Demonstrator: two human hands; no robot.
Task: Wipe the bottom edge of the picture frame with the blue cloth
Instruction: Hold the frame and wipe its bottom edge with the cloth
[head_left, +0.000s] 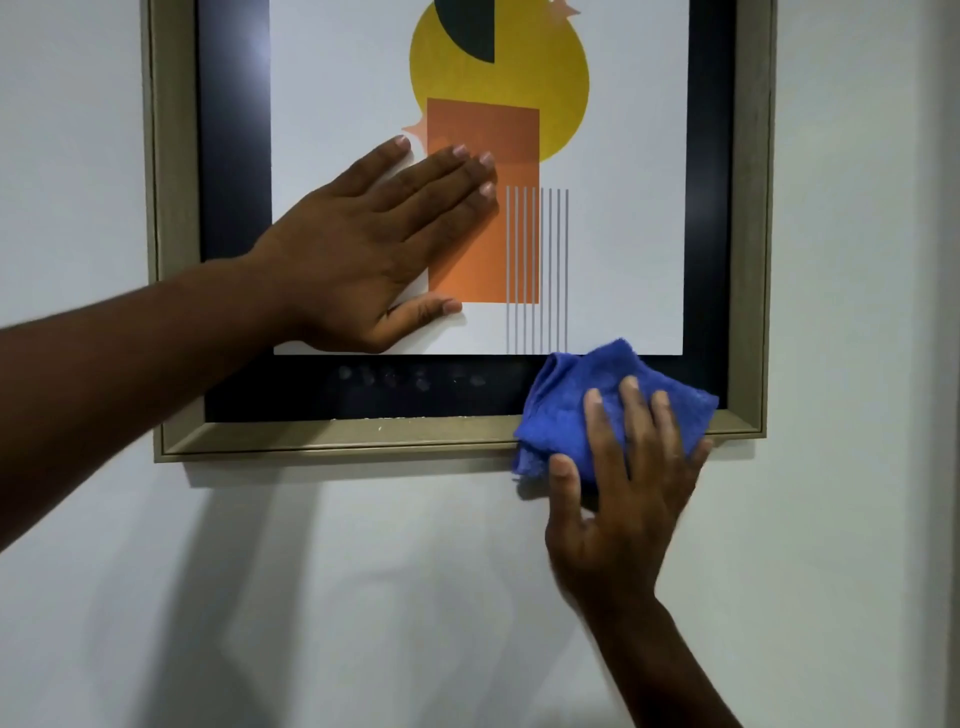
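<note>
The picture frame (176, 260) hangs on a pale wall (363, 597), and its bottom edge (337, 439) runs as a long horizontal strip from the lower left corner to the lower right. The right hand (623, 499) presses the bunched blue cloth (576, 395) against that strip near its right end, fingers spread over the top of the cloth and thumb tucked beneath, a closed grip on the fabric. The left hand (374, 239) lies flat and open on the glass, holding nothing, apparently steadying the frame. Most of the uncovered edge lies to the left of the cloth, with pale specks visible along it, so the stroke likely needs to travel leftward along the edge's length; only a short stretch remains to the right.
</note>
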